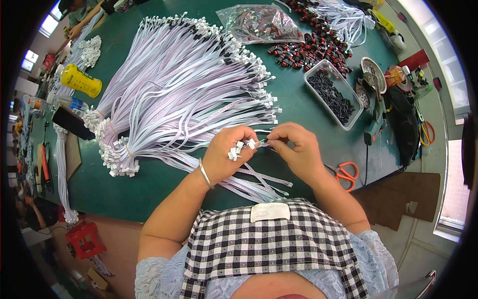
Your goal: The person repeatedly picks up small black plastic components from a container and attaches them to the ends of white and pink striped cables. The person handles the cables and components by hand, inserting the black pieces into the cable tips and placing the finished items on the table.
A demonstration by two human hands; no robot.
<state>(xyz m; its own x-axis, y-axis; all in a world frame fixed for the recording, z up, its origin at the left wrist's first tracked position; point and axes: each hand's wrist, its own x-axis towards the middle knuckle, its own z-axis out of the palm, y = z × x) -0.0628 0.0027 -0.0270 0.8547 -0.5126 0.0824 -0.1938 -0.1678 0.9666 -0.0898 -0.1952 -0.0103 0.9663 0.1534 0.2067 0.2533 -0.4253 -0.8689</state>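
Note:
My left hand (pixel 219 154) is closed around several flat white ribbon cables, and their white plug connectors (pixel 239 148) stick out between the fingers. Close by on its right, my right hand (pixel 299 149) pinches a thin cable end between thumb and forefinger. A small dark piece shows at that pinch, too tiny to make out fully. Beyond and left of my hands, a large fanned bundle of white ribbon cables (pixel 169 89) covers the table, tied near its white connectors at the left. A few loose cables (pixel 259 182) lie under and in front of my left hand.
Orange-handled scissors (pixel 348 173) lie right of my right hand. Farther back are a clear tub (pixel 322 105) of black sleeves, a heap of red-and-black parts (pixel 318 47) and a plastic bag (pixel 261 24). A yellow bottle (pixel 80 80) lies left; a green-bodied tool (pixel 372 130) lies right.

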